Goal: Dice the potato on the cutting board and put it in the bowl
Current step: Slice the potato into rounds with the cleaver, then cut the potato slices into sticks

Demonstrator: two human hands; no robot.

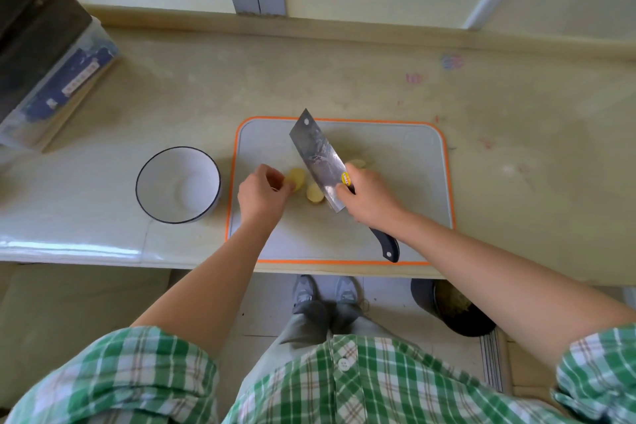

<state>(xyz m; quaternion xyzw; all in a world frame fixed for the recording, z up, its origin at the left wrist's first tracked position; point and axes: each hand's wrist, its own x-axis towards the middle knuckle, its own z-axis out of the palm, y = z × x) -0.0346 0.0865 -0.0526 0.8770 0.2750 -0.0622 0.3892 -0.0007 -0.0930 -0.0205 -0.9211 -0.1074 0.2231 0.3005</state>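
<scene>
Potato pcs (315, 194) on board (406, 182), bowl (179, 148) just beside

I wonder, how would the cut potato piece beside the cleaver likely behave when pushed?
The potato piece looks stiff, so it should slide whole. Its flat cut face shows, so it will probably not roll. Freshly cut, it may be slippery on the smooth cutting board.

On the cutting board (406, 182), the right hand (370, 196) covers the middle of the cleaver (318, 155) handle. Together with the blade it hides most of the potato slices (358, 163) near the board's centre. The left hand (260, 194) covers part of the potato piece (298, 177) it grips left of the blade. The blade's yellow sticker (346, 178) is too small to read. Far left of the board, a clear box (58, 79) is cut off by the frame edge, its label blurred.
</scene>
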